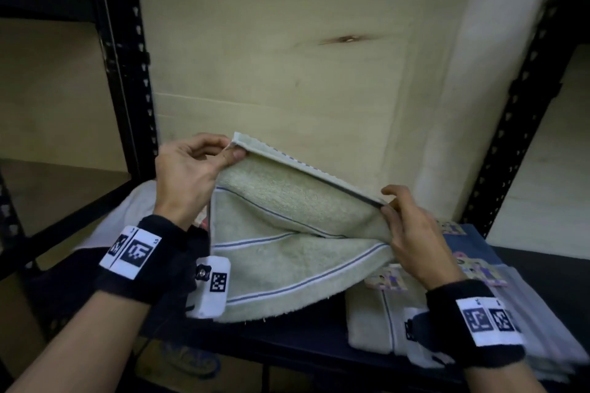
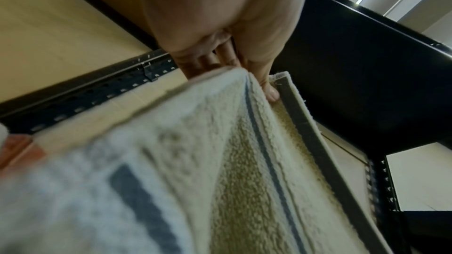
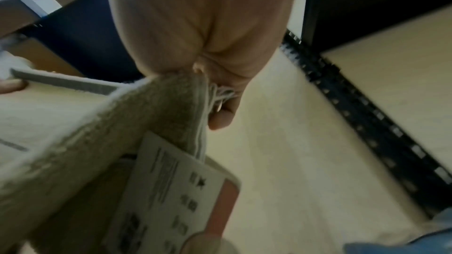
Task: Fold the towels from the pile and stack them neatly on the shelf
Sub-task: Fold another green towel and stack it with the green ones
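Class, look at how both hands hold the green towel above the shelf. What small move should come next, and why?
Probably lower the pinched top edge forward onto the hanging half. The left hand and right hand each pinch a corner of the pale green towel, its hem taut between them, the rest draping onto the shelf beside the folded towels.

The towel point(image 1: 297, 262) is pale green with thin blue-grey stripes and a grey band along its edge. The shelf point(image 1: 319, 338) is black, its back panel point(image 1: 287, 57) cream, and the wristbands point(image 1: 134, 252) are black with black-and-white square markers.
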